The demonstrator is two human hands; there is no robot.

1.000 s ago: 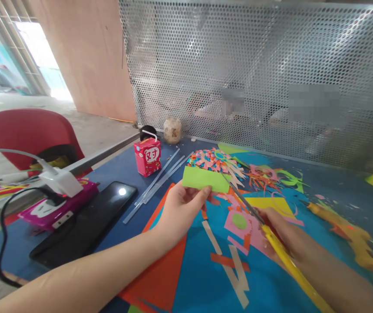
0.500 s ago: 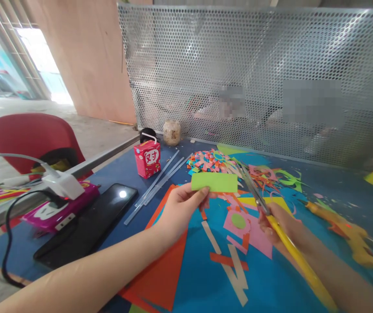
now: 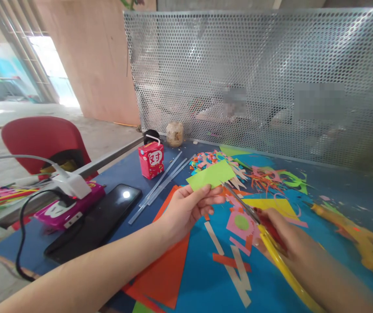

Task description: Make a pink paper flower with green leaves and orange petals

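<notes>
My left hand (image 3: 191,208) pinches a light green paper rectangle (image 3: 210,176) between thumb and fingers, holding it above the table. In my right hand (image 3: 279,234) is a pair of yellow-handled scissors (image 3: 271,252). The tips of their blades are at the lower right edge of the green paper; whether they touch it I cannot tell. Below the hands lies a big blue paper sheet (image 3: 202,278) with cream strips (image 3: 240,267), orange strips and a pink paper piece (image 3: 233,219) bearing a green circle on it.
A yellow glue gun (image 3: 352,234) lies at the right. Colourful fringed paper (image 3: 206,161) and scraps (image 3: 264,178) are behind my hands. To the left are clear glue sticks (image 3: 166,182), a red drink box (image 3: 151,161), a phone (image 3: 95,221) and a purple power strip (image 3: 65,213).
The green paper has tilted, its right end now higher. The scissors have swung down and left, bringing the blade tips to the paper's edge. The whole view has shifted slightly.
</notes>
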